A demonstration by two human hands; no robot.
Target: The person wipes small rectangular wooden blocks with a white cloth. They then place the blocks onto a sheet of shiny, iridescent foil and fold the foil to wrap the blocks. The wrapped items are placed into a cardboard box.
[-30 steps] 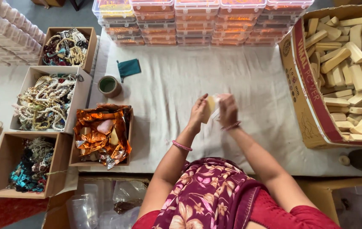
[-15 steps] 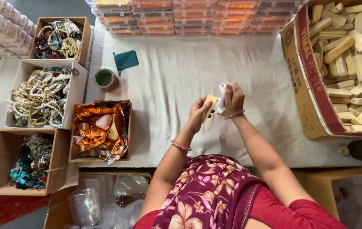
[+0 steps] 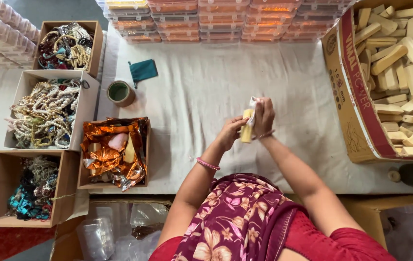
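Observation:
Over the white cloth table (image 3: 206, 82), my left hand (image 3: 228, 133) grips the lower end of a small pale yellow wooden block (image 3: 247, 126). My right hand (image 3: 263, 116) presses a small white cloth (image 3: 253, 103) against the block's upper end. The two hands meet around the block near the middle of the table. A pink bangle sits on each wrist.
A large cardboard box (image 3: 356, 116) of pale wooden blocks (image 3: 405, 72) stands at the right. At the left are boxes of bead necklaces (image 3: 47, 113), an orange foil-lined box (image 3: 114, 150), a tape roll (image 3: 119, 93) and a teal pouch (image 3: 143, 70). Stacked clear plastic boxes (image 3: 221, 19) line the far edge.
The block has turned from tilted to nearly upright between my hands, and both hands have shifted slightly right. The white cloth stays pressed on its top.

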